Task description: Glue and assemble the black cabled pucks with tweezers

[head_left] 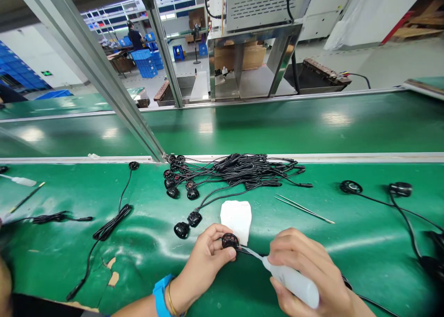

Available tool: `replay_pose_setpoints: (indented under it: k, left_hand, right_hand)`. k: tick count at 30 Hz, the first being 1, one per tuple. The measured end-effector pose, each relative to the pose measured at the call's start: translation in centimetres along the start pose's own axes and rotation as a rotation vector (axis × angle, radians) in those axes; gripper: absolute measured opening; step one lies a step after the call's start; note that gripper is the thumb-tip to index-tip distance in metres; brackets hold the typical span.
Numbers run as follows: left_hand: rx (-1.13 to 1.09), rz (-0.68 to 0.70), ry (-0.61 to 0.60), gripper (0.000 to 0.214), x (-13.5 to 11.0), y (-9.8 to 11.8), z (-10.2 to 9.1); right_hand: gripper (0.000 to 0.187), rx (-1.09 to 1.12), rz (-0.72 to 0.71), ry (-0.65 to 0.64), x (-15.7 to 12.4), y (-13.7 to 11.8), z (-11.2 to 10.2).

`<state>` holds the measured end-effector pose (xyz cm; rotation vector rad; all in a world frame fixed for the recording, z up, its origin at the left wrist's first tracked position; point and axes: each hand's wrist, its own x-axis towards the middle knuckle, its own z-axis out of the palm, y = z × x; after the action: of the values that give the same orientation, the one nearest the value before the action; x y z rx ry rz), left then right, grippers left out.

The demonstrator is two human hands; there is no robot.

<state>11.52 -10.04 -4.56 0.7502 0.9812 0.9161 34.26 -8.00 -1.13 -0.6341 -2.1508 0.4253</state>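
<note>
Between the thumb and fingers of my left hand (pixel 211 250) is a round black housing (pixel 229 240) with a cable running off to the right. My right hand (pixel 305 266) grips a white squeeze bottle (pixel 294 282); its thin nozzle reaches to the right edge of the housing, and whether it touches I cannot tell. Just behind the housing lies a white cloth or paper pad (pixel 236 217). Two more black housings (pixel 181 230) rest to the left of the pad, their cables leading back to the pile.
A heap of black cabled parts (pixel 243 169) lies along the bench's back rail. Metal tweezers (pixel 305 209) are at the right, near other cabled housings (pixel 351 186). A coiled cable (pixel 113 222) sits left, beside torn green matting (pixel 113 277). A metal post (pixel 104 72) rises behind.
</note>
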Motion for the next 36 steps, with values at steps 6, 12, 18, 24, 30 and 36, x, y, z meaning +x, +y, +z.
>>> replay_pose_setpoints:
  k: [6, 12, 18, 24, 30, 36]
  left_hand:
    - [0.007, -0.001, -0.003, 0.032, 0.02, 0.25, 0.13]
    - [0.011, -0.002, -0.001, 0.032, 0.07, 0.09, 0.01]
    - [0.018, -0.005, -0.003, 0.031, 0.03, 0.16, 0.02]
    - [0.016, 0.003, -0.008, 0.030, 0.03, 0.12, -0.05]
    - [0.023, -0.001, -0.011, 0.030, 0.13, 0.12, -0.05]
    - [0.028, -0.011, -0.008, 0.031, 0.12, 0.08, 0.00]
  right_hand:
    - [0.032, 0.001, 0.001, 0.002, -0.02, 0.07, 0.10]
    - [0.032, 0.002, 0.000, 0.006, -0.02, -0.01, 0.14]
    - [0.030, -0.021, -0.027, -0.005, 0.23, -0.31, 0.02]
    - [0.030, -0.047, -0.030, -0.007, 0.45, -0.44, -0.07]
    - [0.030, -0.061, -0.042, -0.012, 0.40, -0.64, -0.11]
    - [0.028, -0.089, -0.067, -0.021, 0.58, -0.75, -0.15]
